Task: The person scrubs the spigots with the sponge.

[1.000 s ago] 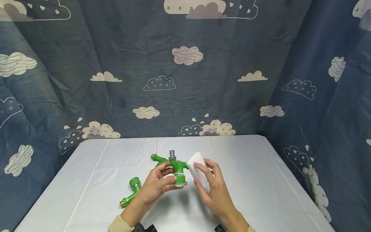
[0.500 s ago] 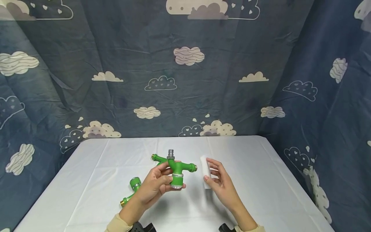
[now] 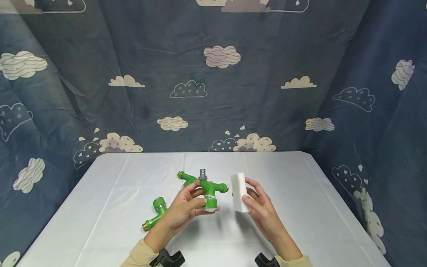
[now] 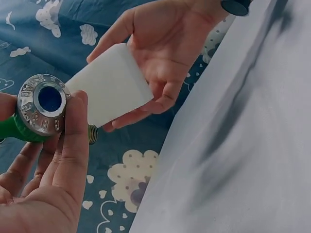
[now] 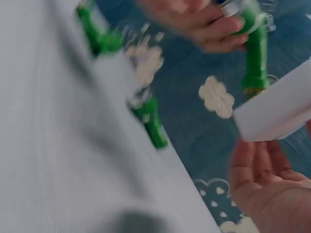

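Observation:
My left hand grips a green plastic hose fitting above the table, its grey nozzle end pointing up and its brass-tipped side arm pointing right. In the left wrist view the silver ring of the hose fitting faces the camera around a dark hole. To the right, my right hand holds a white sponge block upright between thumb and fingers. A narrow gap separates the sponge from the side arm in the head view. From the right wrist, the sponge overlaps the brass tip.
Another green fitting with a brass end lies on the white-covered table, left of my left forearm. One more green fitting lies behind the left hand, partly hidden. A dark blue cloud-print curtain hangs around the table's back and sides.
The sponge has come away from the fitting's side arm to the right and turned, showing its narrow edge, then more of its face. My left hand keeps its grip on the fitting.

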Available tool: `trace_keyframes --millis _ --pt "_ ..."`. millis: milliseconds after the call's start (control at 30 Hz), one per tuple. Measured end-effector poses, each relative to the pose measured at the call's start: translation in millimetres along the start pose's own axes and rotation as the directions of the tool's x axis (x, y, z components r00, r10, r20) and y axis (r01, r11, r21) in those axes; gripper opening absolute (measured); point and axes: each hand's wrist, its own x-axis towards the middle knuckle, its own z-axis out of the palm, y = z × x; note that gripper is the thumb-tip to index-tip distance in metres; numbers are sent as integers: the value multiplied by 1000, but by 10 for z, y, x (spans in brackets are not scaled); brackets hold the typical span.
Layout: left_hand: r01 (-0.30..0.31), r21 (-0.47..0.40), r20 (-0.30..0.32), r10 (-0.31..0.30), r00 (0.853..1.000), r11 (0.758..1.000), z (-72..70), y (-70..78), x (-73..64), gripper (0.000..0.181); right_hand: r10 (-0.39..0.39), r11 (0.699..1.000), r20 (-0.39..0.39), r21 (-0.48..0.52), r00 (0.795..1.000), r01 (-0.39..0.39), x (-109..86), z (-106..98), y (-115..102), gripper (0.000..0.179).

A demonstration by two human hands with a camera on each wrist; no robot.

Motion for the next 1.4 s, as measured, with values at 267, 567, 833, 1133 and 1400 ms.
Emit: trace_keyframes --millis 267,567,833,1133,1400 --pt "7 7 46 -8 999 1000 36 8 -16 70 130 991 -48 -10 990 -131 40 64 32 54" --pt "38 4 -123 -37 992 999 60 3 39 70 -16 989 -69 -151 998 5 36 89 -1 51" --pt "58 -30 -216 -63 974 998 78 9 34 66 -454 642 51 -673 889 366 -55 341 70 58" --pt "45 24 -71 -43 997 999 55 -11 17 67 -496 535 98 -748 863 393 -51 285 197 59" --pt "23 55 -123 -16 992 998 14 -3 15 51 -561 533 98 -716 822 450 -49 301 167 60"
